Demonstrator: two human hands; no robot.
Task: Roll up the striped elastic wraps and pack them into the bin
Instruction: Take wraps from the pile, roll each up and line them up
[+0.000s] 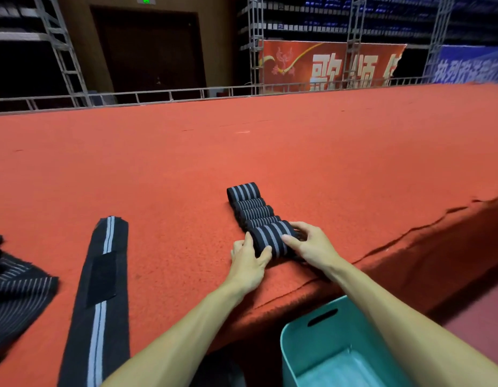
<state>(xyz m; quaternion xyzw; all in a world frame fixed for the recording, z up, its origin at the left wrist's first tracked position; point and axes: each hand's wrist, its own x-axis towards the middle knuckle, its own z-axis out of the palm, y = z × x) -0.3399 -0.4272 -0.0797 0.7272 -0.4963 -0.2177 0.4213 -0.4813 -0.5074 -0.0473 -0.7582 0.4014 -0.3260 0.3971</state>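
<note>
1. The left hand (249,259) grips the left end of a rolled part of a striped elastic wrap (271,237), fingers curled against it
2. The right hand (312,247) clasps the roll's right end, its thumb laid across the top stripes
3. The roll sits on the red carpet (242,152) near its front edge; the wrap's loose length (249,203) lies bunched in humps running away from the hands
4. A teal bin (320,339) stands below the carpet edge, under the right forearm
5. To the left a second wrap (98,331) lies flat with a black fastening patch (101,277) on it
6. A heap of more wraps (16,291) lies at the far left
</note>
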